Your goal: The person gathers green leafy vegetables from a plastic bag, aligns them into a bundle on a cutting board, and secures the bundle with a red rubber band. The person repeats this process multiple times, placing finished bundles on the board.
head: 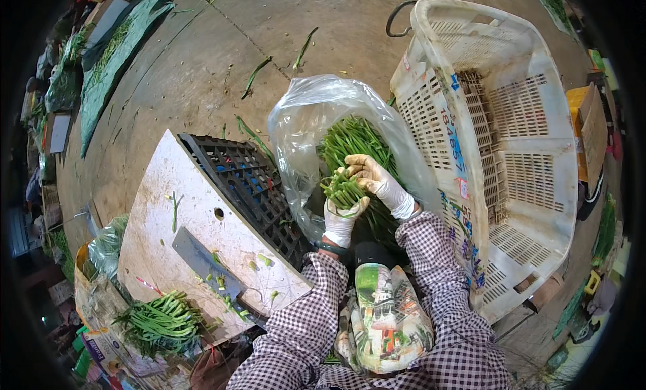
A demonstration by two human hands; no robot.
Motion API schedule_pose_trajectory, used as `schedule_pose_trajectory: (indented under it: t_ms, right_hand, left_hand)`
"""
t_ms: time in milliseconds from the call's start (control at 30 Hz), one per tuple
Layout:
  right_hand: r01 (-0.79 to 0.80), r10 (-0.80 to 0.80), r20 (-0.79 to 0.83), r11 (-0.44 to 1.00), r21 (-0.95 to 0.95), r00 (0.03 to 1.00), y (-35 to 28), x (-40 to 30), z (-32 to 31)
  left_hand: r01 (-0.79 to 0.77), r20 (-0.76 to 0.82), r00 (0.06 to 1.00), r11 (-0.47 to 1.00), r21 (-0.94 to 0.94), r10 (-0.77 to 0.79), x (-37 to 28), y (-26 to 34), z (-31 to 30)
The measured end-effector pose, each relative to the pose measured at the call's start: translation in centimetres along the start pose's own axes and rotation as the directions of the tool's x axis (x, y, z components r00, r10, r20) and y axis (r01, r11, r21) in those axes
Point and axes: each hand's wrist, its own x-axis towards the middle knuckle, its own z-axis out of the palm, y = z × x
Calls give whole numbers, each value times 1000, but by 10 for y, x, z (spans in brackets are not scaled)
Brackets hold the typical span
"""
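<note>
In a white glove, my left hand [341, 220] is closed around a bunch of green stalks [344, 188], its cut ends turned up. My right hand [379, 182], also gloved, has its curled fingers at the right side of those ends; whether they pinch a stalk is hidden. More long green leafy stalks [356, 140] lie beneath and beyond both hands, inside an open clear plastic bag [298, 132]. Left of the bag, a cleaver [209, 264] rests flat on a pale board [166, 223] among trimmed stalk pieces [264, 260].
A large white plastic crate [527, 107] bearing writing stands tilted at the right. A black plastic crate [242, 168] adjoins the board. A tied green bundle [161, 322] sits at the board's near left corner. Loose stalks [256, 77] are scattered on the concrete floor [202, 62].
</note>
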Motion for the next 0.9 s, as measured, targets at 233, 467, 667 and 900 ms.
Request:
schedule_pose_trajectory:
  t_ms: [233,467,667,900]
  right_hand:
    - [-200,-138,-402,696,-689,905,-8,15,10]
    - [-420,156,-435,-123,-899,887,23,81,-1]
    - [-422,224,-459,-197,-885,860,48,95,-9]
    - [-442,386,-474,-175,-880,791,25,96,-12]
  left_hand:
    - [10,-64,998,982,188,3,3,-16,-10]
    - [71,-55,996,996,59,-67,-8,-21,-15]
    - [179,15,984,969,-169,-179,-35,-3,-5]
    - [-73,166,986,913,402,5,-45,40,4]
